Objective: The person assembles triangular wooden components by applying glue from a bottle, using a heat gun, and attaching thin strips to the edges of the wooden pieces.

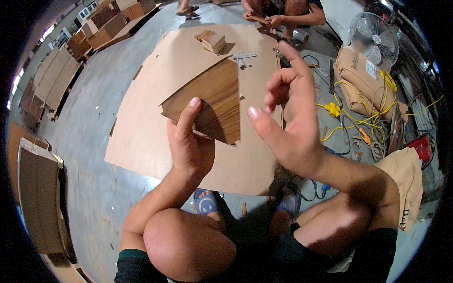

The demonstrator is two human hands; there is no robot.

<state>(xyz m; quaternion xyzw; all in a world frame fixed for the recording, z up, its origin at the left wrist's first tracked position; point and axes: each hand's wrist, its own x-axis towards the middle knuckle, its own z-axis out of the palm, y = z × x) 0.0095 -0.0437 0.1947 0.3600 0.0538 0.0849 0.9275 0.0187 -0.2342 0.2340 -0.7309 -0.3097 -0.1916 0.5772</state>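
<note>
My left hand (192,146) grips the lower left edge of a thin wood-grain veneer piece (221,87), thumb on top and the other fingers hidden beneath. The piece is tilted, with dark brown stripes and a slightly ragged edge. To its right, my right hand (295,118) is raised and holds nothing. Its index finger points up, the thumb stands apart and the remaining fingers curl loosely. Below both hands a large light-brown sheet (151,94) covers the floor. Toward its far end lie a small stack of wooden pieces (214,44) and some grey strips (244,59).
At the far edge another person's hands (275,20) hold a small brown piece. Yellow cable (373,115), paper sacks (361,78) and a fan (374,40) occupy the right side. Stacked boards (54,80) and cartons (108,28) stand on the left.
</note>
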